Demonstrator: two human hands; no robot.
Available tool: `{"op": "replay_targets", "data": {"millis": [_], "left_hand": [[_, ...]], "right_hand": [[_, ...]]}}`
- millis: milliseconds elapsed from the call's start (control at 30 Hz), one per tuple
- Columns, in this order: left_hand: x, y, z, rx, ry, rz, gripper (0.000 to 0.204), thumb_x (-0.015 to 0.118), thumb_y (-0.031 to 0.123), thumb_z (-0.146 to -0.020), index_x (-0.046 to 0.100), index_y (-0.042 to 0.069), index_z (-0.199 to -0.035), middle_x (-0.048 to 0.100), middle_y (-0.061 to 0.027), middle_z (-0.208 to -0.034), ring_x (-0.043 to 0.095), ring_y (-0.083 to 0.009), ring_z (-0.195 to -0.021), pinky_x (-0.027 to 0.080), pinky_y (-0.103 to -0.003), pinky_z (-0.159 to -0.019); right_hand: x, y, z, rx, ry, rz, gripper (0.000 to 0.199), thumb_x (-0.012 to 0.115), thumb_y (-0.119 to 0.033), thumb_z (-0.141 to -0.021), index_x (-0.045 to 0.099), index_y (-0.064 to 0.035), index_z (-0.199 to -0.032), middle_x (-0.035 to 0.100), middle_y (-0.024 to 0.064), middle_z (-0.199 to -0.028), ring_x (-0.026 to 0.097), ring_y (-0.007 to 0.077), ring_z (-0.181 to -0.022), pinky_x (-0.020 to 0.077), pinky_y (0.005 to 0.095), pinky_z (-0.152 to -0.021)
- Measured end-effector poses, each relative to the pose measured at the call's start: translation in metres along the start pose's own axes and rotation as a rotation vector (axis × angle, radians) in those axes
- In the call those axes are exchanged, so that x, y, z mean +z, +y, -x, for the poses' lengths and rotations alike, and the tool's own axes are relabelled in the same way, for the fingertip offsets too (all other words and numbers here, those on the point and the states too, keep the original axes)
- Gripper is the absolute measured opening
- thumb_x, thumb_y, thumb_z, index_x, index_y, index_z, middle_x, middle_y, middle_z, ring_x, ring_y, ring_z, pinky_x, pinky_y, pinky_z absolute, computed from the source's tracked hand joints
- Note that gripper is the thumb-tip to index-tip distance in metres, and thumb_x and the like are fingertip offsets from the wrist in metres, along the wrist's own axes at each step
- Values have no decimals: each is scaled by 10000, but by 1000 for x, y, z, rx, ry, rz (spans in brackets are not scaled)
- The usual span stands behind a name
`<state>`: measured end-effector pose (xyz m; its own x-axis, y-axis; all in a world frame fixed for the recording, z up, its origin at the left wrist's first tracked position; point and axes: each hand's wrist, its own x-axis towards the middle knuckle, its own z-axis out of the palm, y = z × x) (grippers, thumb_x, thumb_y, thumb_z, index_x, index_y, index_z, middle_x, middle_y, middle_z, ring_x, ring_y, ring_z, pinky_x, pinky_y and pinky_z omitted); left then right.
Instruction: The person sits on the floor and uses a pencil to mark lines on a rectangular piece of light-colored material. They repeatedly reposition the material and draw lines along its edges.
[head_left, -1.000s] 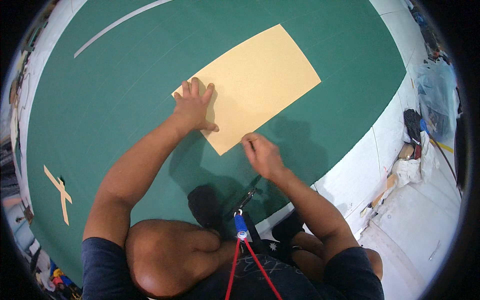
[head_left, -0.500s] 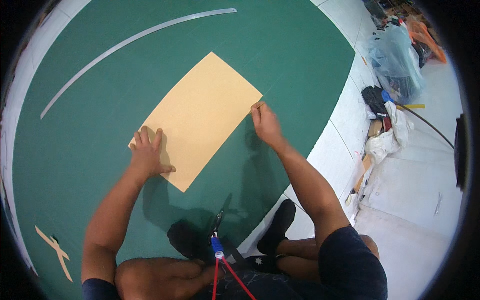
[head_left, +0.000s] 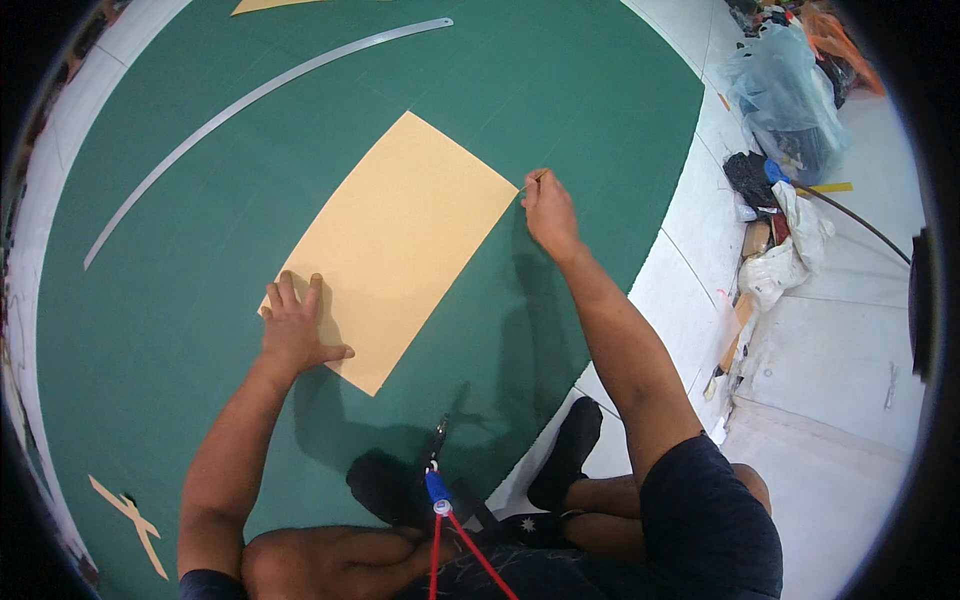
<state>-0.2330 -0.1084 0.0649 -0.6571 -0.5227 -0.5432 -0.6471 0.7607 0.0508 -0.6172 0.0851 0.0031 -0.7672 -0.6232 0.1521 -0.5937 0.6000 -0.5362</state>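
Note:
A tan rectangular sheet [head_left: 400, 240], like stiff paper or card, lies aslant on a wide green cloth [head_left: 620, 190]. My left hand [head_left: 300, 325] presses flat on its lower left end, fingers and thumb spread. Just beyond the sheet's right corner, my right hand [head_left: 548, 212] is closed in a pinch over the cloth. Whatever is between those fingertips is too small to make out. Faint pale lines run across the cloth above the sheet.
A long metal ruler [head_left: 240, 105] lies on the cloth at upper left. Crossed tan strips [head_left: 130, 520] are at lower left, and another tan piece [head_left: 265, 4] shows at the top edge. Plastic bags [head_left: 785, 95] and scraps sit on the white tiles at right. A red lanyard [head_left: 470, 545] hangs before me.
My right hand has moved up and right, from the sheet's right edge to just past its corner. The left hand stays pressed on the sheet. The view has shifted slightly.

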Motion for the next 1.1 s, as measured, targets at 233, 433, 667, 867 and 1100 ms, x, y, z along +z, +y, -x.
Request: {"op": "replay_targets", "data": {"millis": [233, 433, 667, 867, 1100], "left_hand": [[7, -7, 0, 20, 31, -28, 1335, 932, 644, -549, 309, 135, -1614, 209, -324, -1598, 236, -563, -1469, 432, -703, -1072], [12, -10, -3, 15, 18, -53, 1354, 928, 645, -562, 259, 157, -1633, 187, -331, -1612, 240, -585, -1473, 413, -723, -1076], [8, -3, -3, -5, -22, -50, 1368, 946, 611, -553, 250, 148, -1636, 178, -339, -1613, 218, -570, -1488, 404, -725, -1099], [8, -4, -6, 12, -23, -54, 1369, 915, 666, -572, 227, 167, -1646, 164, -324, -1624, 211, -571, -1484, 401, -728, -1087], [21, -16, 14, 51, 147, 52, 1255, 876, 673, -630, 303, 176, -1629, 196, -262, -1665, 211, -488, -1523, 288, -664, -1179]], "right_hand": [[-2, -19, 22, -138, -13, 146, 224, 499, -215, -1082, 604, -38, -1169, 680, 174, -1071, 679, 394, -962, 554, 483, -826], [5, -77, 120, -218, -426, 245, 205, 511, -193, -1071, 612, -86, -1214, 653, 134, -1175, 681, 355, -1013, 582, 466, -824], [14, -156, 232, -516, -627, -74, 220, 580, -120, -971, 601, -76, -1185, 639, 115, -1123, 705, 331, -918, 595, 435, -749], [16, -178, 264, -396, -690, -284, 288, 520, -217, -1023, 603, -84, -1264, 665, 132, -1123, 698, 350, -1019, 584, 462, -831], [-22, -118, 185, 170, -417, -366, 300, 460, -300, -1096, 613, -58, -1187, 655, 204, -1211, 634, 407, -1134, 505, 487, -970]]}}
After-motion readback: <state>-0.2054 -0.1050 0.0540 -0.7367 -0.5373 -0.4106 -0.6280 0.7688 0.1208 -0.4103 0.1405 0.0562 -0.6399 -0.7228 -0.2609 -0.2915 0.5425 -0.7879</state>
